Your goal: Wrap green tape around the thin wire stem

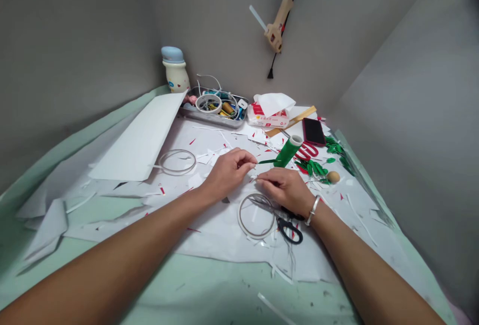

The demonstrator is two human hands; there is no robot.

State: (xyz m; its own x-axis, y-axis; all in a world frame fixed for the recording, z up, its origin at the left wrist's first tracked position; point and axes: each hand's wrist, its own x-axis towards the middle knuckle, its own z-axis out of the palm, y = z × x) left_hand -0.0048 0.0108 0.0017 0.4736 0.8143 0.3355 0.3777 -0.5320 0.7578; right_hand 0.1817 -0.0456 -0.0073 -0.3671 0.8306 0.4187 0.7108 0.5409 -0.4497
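My left hand [232, 167] is closed in a pinch, with a thin dark green strip [267, 161] at its fingertips. The strip reaches towards a green spool of thread [288, 151], and I cannot tell whether it joins the spool. My right hand [286, 187], with a bracelet at the wrist, is closed with fingertips together just in front of the left one. Whatever it pinches is too small to make out. Under it lie scissors with black handles [290, 231] and a clear tape roll [239, 220].
Green leaf-like pieces [316, 167], a wooden ball [333, 177], red-handled scissors [307, 152] and a phone [313, 131] lie right. Behind are a metal tray [213, 118] and a tissue pack [267, 117]. White card [138, 138] and another tape roll [177, 171] lie left. A glue gun [276, 30] hangs above.
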